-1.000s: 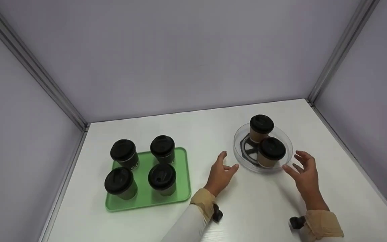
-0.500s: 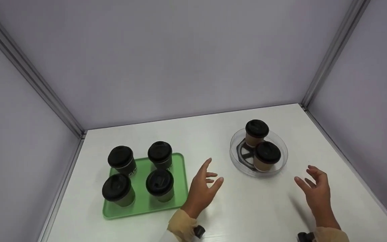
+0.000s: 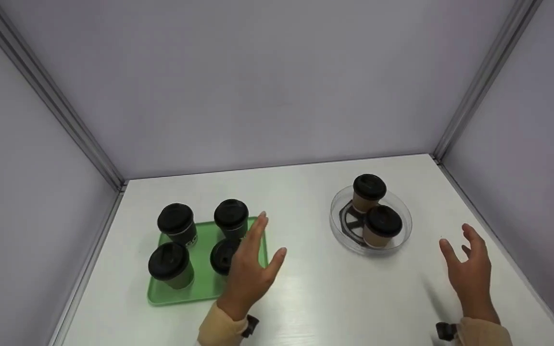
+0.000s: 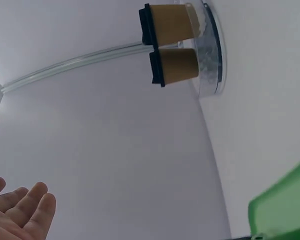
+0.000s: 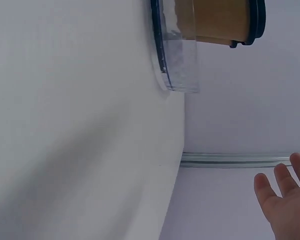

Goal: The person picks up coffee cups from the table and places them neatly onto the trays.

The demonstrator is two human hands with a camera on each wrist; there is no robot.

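Observation:
My left hand (image 3: 246,271) hovers over the right side of a green tray (image 3: 200,294), fingers extended and thumb spread, holding nothing. It partly hides the near right lidded paper cup (image 3: 222,254). Dark cups with black lids, such as the front left cup (image 3: 171,265), stand upright on the tray. My right hand (image 3: 471,274) is raised with fingers apart, right of a clear round dish (image 3: 337,230) and away from it. Inside the dish two brown paper cups with black lids stand upright, a rear cup (image 3: 368,192) and a front cup (image 3: 381,227).
The white table (image 3: 315,298) meets a pale back wall (image 3: 277,86) and side walls with metal corner rails. A dark spoked piece (image 3: 351,222) shows in the dish beside the cups. Each wrist carries a small black camera.
My left hand has moved left from beside the dish to over the tray. My right hand has drawn away from the dish to the right. The cups keep their places.

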